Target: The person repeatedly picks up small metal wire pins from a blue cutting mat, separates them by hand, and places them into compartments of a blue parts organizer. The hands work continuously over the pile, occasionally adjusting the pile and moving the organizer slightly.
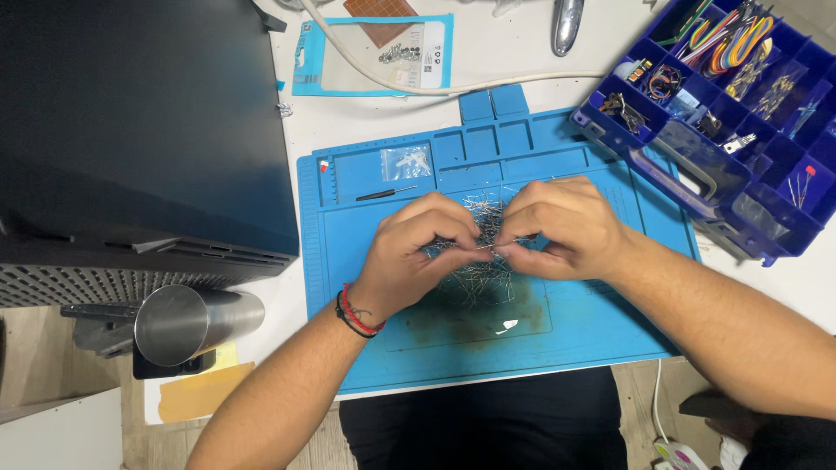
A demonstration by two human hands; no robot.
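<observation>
Blue silicone mat lies nearest; above its middle, left hand and right hand pinch one thin pin between closed fingertips over the metal pin pile. Keeping the grip low and light seems wise. Farther right sits the parts organizer.

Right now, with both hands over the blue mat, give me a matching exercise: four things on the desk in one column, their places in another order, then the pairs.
Things:
1. pile of metal pins
2. small screwdriver
3. purple parts organizer
4. steel cylinder

Places:
A. off the mat, at its left edge
B. under the left hand and right hand
C. top right of the desk
D. on the mat, above the left hand

Pairs: 1-B, 2-D, 3-C, 4-A
</observation>
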